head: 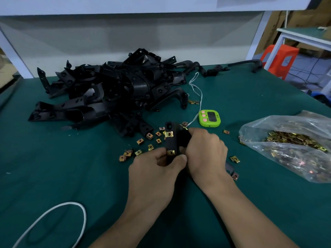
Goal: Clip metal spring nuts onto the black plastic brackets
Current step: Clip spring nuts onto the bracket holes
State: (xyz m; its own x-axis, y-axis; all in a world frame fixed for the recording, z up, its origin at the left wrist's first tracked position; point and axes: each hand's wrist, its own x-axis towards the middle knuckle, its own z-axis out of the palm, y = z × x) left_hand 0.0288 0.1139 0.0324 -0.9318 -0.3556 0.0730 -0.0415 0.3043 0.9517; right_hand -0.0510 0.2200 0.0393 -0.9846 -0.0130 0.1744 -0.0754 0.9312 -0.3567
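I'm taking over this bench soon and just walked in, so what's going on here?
A person is clipping brass spring nuts onto black plastic brackets. Both hands grip one bracket over the green table: the left hand at its lower end, the right hand around its side. Two nuts already sit on it. Loose nuts lie scattered beside it, a clear bag at right holds more, and a pile of brackets waits behind.

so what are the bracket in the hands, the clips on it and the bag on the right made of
The bracket looks like black moulded plastic, matte with a faint sheen. The clips on it seem thin stamped metal with a yellowish plated finish that glints. The bag is clear thin plastic film, crinkled and glossy, its contents showing through.
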